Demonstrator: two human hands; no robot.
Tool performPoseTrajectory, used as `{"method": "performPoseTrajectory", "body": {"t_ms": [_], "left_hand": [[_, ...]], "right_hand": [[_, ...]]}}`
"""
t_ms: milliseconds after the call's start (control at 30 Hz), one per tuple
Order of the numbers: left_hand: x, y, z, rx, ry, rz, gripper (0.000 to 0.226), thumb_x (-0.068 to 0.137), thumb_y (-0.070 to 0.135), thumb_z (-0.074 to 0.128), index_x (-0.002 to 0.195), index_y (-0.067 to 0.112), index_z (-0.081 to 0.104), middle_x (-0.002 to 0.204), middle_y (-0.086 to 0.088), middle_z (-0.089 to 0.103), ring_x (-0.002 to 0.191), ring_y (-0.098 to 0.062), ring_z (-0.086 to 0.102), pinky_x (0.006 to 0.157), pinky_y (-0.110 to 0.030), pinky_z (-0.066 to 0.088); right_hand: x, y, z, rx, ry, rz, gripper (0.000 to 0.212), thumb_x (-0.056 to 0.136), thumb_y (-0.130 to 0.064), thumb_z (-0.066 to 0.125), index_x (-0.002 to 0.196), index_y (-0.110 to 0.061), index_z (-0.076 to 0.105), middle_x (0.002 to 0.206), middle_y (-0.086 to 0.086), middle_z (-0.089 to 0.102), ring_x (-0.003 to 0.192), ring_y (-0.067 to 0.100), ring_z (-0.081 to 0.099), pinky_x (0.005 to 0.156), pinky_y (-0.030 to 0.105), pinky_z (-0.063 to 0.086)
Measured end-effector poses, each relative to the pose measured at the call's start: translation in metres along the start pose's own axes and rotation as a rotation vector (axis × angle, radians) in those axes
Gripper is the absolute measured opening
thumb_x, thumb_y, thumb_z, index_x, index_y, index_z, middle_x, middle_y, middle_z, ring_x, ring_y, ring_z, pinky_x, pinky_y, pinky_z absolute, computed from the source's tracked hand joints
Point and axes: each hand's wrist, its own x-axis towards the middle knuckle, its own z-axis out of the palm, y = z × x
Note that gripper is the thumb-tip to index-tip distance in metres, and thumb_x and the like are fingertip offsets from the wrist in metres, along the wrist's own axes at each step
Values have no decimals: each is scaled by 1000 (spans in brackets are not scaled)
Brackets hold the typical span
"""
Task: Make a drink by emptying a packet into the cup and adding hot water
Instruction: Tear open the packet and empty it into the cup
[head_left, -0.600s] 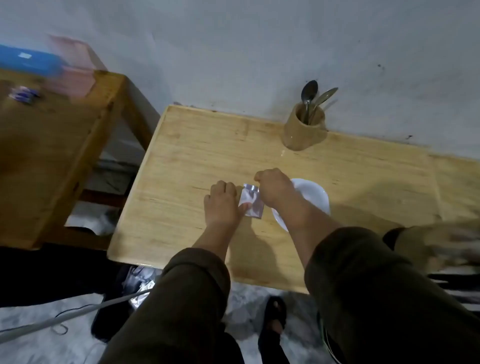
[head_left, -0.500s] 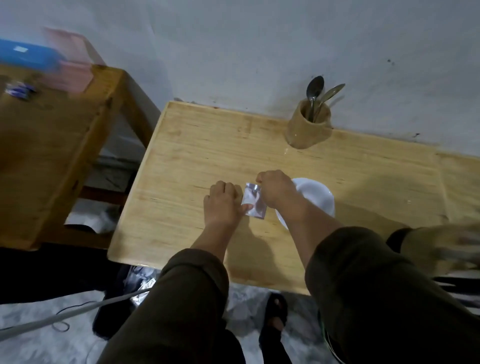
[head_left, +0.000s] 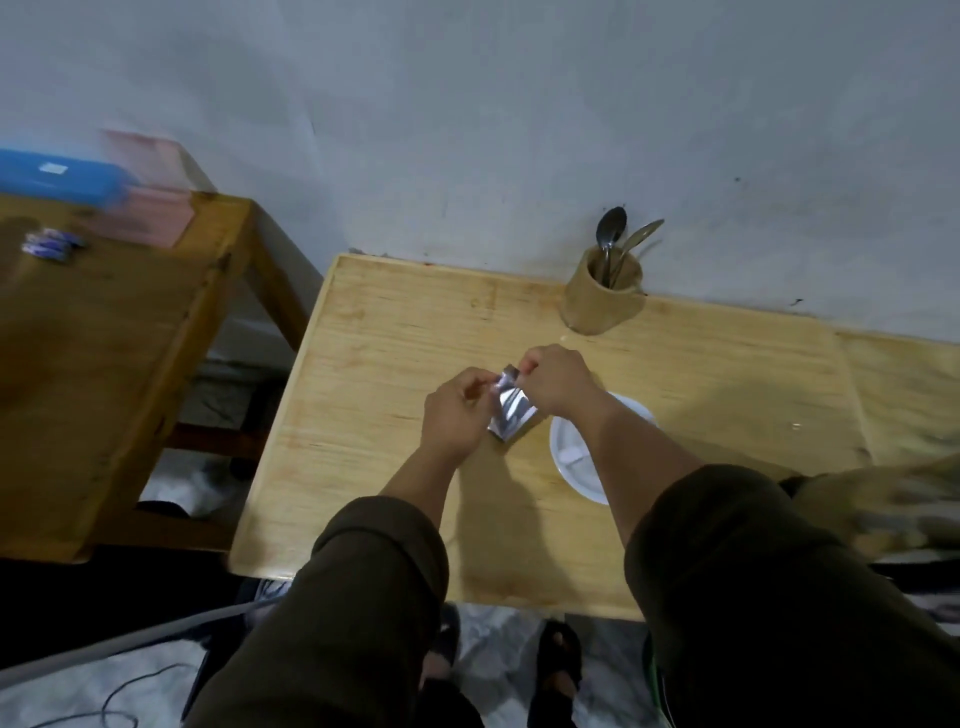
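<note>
A small silvery packet (head_left: 511, 410) is held above the light wooden table (head_left: 395, 343) between both hands. My left hand (head_left: 454, 410) pinches its left top edge. My right hand (head_left: 556, 379) pinches the top right corner. Just right of the packet stands a white cup (head_left: 576, 457), seen from above and partly hidden under my right forearm. The packet's top looks creased; whether it is torn I cannot tell.
A tan holder (head_left: 602, 299) with two metal spoons (head_left: 621, 236) stands at the table's back edge by the wall. A darker wooden table (head_left: 93, 353) to the left carries a blue box (head_left: 57, 176), a pink box and small packets. Feet and a cable lie below.
Both hands have lifted the packet slightly and shifted their grip to its top edge. The view has tilted a little; the cup has not moved.
</note>
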Motion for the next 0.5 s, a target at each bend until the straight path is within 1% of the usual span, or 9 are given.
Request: {"method": "performPoseTrajectory", "body": {"t_ms": [67,167,200,233,267,333,367,433,500], "left_hand": [[2,20,-8,-94,-15,1,19,91,15,56,101,9,71,92,-4,72,87,-13,62,78,-24,45],[4,49,-20,-144,-80,41,21,93,13,53,103,5,69,91,-3,66,87,-15,58,71,-19,44],[4,57,-24,-141,-94,65,21,93,12,53,104,5,69,94,-4,67,88,-15,58,71,-19,44],[4,65,-26,-138,-101,89,21,93,12,53,105,5,69,97,-7,68,89,-16,58,73,-21,46],[3,74,-28,-139,-103,111,21,93,12,53,105,6,69,103,-9,70,91,-18,59,80,-25,48],[1,92,-30,-167,-110,135,22,92,13,54,107,9,69,111,-9,71,100,-22,63,93,-33,49],[-1,101,-30,-190,-123,147,21,92,13,55,107,10,70,110,-8,71,102,-23,63,94,-34,50],[-5,120,-32,-224,-156,183,19,92,14,56,104,9,69,101,-6,70,95,-20,62,86,-29,49],[-10,138,-33,-222,-166,224,18,93,15,56,102,5,69,94,-4,67,89,-16,58,79,-25,45]], "right_hand": [[-9,-2,-16,134,36,12,21,89,-12,52,101,-4,67,109,13,66,105,29,58,84,30,42],[-25,-5,-40,325,87,12,7,85,-11,58,87,-13,64,83,4,59,82,19,53,72,23,39],[-32,-7,-47,382,106,8,4,84,-12,61,85,-15,61,75,1,56,74,16,51,67,19,40],[-38,-8,-54,430,134,0,6,83,-11,63,83,-16,59,67,-2,53,67,13,48,59,14,39],[-45,-10,-60,460,175,-12,9,82,-10,65,81,-15,58,62,-4,50,63,11,46,54,11,37],[-56,-12,-72,460,282,-39,6,81,-8,67,80,-12,63,61,1,51,65,13,47,54,10,35],[-61,-13,-78,449,332,-51,3,81,-8,68,83,-8,67,66,4,54,69,14,49,53,7,34],[-72,-12,-90,434,415,-65,10,81,-9,68,90,-4,69,75,5,57,74,15,50,51,3,35],[-82,-11,-102,423,469,-88,11,83,-11,66,92,-6,69,78,3,58,76,16,51,53,4,32]]}}
